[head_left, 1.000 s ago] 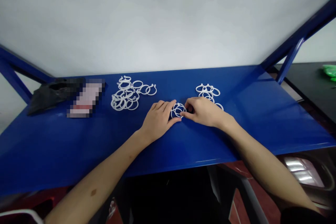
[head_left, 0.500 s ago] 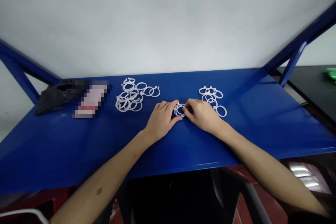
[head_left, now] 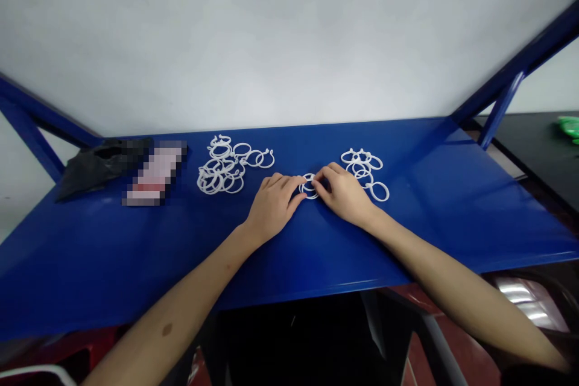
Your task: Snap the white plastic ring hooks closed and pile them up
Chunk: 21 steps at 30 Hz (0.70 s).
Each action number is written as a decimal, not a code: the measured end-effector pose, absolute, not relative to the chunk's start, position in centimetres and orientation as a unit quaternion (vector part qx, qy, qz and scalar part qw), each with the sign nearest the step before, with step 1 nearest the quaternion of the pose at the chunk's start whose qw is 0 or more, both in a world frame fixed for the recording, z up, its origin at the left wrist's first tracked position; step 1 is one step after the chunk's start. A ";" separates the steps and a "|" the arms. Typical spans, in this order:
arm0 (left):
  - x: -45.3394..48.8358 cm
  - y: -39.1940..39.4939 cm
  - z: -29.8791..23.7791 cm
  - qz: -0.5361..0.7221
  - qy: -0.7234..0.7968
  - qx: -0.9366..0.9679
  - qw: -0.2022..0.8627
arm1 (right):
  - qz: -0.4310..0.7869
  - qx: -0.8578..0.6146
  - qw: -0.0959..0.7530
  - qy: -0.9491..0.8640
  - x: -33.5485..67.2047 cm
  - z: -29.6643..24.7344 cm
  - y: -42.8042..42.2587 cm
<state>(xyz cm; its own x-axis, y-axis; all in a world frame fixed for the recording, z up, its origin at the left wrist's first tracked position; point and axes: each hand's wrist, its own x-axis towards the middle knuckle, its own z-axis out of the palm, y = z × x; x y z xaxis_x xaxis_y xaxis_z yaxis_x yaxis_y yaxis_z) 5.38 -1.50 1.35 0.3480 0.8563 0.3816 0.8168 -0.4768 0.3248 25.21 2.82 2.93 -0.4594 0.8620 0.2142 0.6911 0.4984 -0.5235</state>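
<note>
Several white curtain rings [head_left: 309, 195], thin hoops with a small knob, lie overlapped on the blue table between my hands. My left hand [head_left: 274, 204] grips their left edge with thumb and forefinger, palm down. From the other side, my right hand [head_left: 341, 194] pinches the rings between thumb and fingertips. The fingers partly cover the hoops, so how many there are cannot be told. To the left sits a larger heap of white rings [head_left: 234, 183]. A smaller loose group of white rings [head_left: 380, 192] lies just beyond my right hand.
A black plastic bag [head_left: 85, 172] and a blurred-out pinkish rectangular item [head_left: 156, 169] lie on the left of the blue table [head_left: 289, 259]. Blue metal braces [head_left: 500, 108] rise at both ends, with a pale wall behind. A dark surface holding a green object [head_left: 569, 126] stands at right.
My hands and the rings between them have shifted slightly; the right fingers sit a little higher and the hoops lie more closely stacked. Both side groups look unchanged apart from a small camera shift.
</note>
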 end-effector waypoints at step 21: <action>5.1 -1.4 1.4 0.228 0.481 0.846 0.028 | 0.197 -0.489 0.245 -0.813 24.6 2.8 2.8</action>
<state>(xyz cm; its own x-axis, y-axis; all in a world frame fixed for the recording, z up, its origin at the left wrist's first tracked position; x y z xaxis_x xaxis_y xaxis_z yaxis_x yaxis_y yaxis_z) 5.07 -1.35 1.44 0.4331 0.8267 0.3592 0.8007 -0.5358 0.2680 24.63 2.83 2.82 -0.4006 0.8927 0.2064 0.6992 0.4434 -0.5609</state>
